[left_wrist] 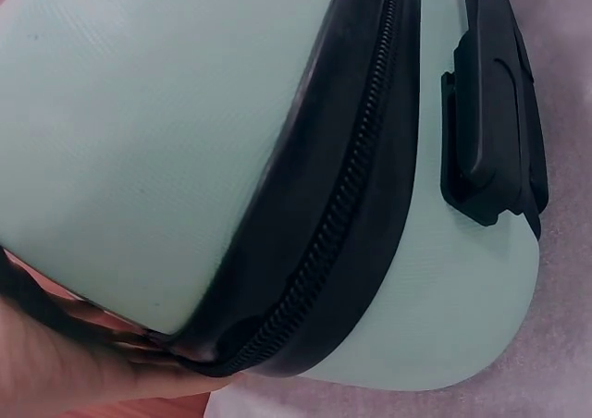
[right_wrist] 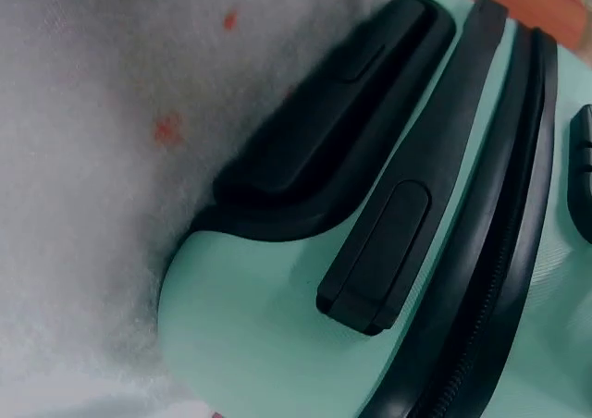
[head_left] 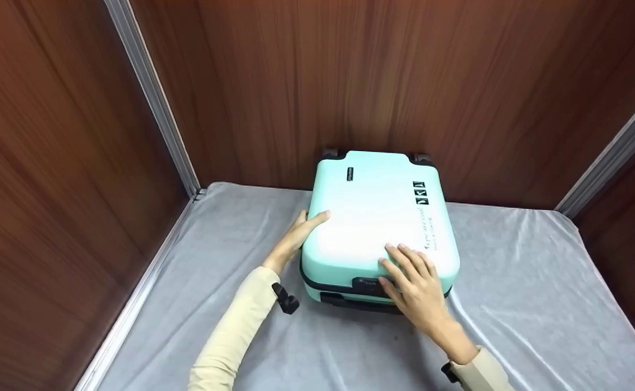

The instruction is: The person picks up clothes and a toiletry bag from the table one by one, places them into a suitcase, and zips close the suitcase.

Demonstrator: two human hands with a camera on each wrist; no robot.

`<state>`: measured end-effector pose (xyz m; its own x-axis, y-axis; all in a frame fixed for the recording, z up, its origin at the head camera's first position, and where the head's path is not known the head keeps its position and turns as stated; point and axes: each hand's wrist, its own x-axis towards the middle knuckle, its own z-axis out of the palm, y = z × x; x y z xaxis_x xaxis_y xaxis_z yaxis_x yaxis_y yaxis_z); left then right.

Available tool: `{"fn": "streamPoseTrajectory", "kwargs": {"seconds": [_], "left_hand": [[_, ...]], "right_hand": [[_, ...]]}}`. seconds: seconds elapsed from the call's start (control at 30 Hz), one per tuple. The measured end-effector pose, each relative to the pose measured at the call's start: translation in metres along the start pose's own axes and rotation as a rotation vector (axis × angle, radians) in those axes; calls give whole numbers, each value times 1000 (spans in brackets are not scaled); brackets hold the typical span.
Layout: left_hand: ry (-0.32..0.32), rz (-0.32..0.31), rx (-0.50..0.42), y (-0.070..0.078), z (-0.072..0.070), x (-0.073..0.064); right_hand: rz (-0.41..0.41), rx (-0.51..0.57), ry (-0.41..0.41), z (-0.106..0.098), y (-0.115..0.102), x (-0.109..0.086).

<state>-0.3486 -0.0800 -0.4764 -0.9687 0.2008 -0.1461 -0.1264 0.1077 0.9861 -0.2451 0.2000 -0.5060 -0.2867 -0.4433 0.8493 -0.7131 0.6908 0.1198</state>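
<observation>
A mint-green hard-shell suitcase (head_left: 372, 217) lies flat, its black zipper band (left_wrist: 338, 205) running round the side. On its left side is my left hand (head_left: 296, 233), thumb over the top edge and the other fingers against the side wall, partly hidden. In the left wrist view those fingers (left_wrist: 111, 372) lie along the shell beside the zipper. My right hand (head_left: 418, 290) rests on the near edge, fingers spread over the top near the black lock (head_left: 366, 285). The right wrist view shows a black carry handle (right_wrist: 416, 173) on the near side, but not the hand.
A grey cloth (head_left: 230, 239) covers the surface under the suitcase. Brown wood-grain panels (head_left: 274, 87) stand behind and at both sides, with metal strips (head_left: 157, 103) at the corners. The suitcase's black wheels (head_left: 421, 158) face the back panel closely.
</observation>
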Motion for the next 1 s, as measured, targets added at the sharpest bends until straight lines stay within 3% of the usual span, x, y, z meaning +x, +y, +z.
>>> {"fn": "streamPoseTrajectory", "kwargs": {"seconds": [0.23, 0.4, 0.7, 1.0], "left_hand": [[-2, 5, 2, -2, 1, 0], [-2, 11, 1, -2, 2, 0], [4, 6, -3, -1, 2, 0], [-2, 24, -8, -1, 0, 0]], "right_hand": [[55, 8, 51, -6, 9, 2], [137, 34, 85, -13, 20, 2], [235, 144, 150, -21, 45, -5], [411, 238, 239, -29, 68, -18]]}}
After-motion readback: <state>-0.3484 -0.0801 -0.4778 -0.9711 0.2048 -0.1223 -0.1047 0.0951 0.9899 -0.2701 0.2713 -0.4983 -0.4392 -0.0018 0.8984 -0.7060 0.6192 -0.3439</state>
